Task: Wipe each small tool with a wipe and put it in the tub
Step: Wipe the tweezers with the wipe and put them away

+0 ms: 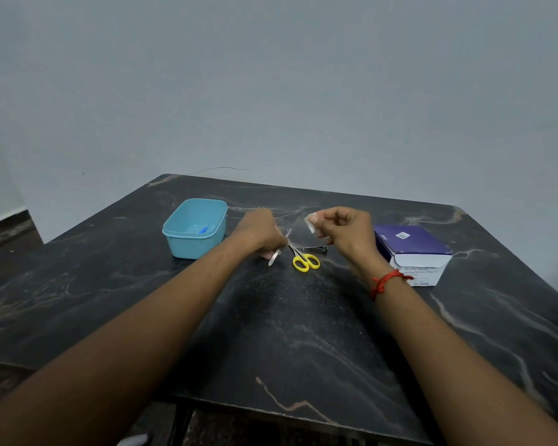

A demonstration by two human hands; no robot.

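My left hand (261, 231) grips a thin silver metal tool (275, 257) just above the dark table, its end sticking out below my fingers. My right hand (343, 229) pinches a small white wipe (311, 223) in the air, a little to the right of the left hand. Between the hands, yellow-handled scissors (304, 259) lie on the table, with a silver nail clipper (316, 248) just behind them. The light blue tub (194, 227) stands to the left of my left hand and holds a small blue item (203, 228).
A purple and white box of alcohol swabs (413, 254) sits at the right, its flap open. The black marble table (287, 333) reaches to a grey wall behind. A red thread band (388, 280) circles my right wrist.
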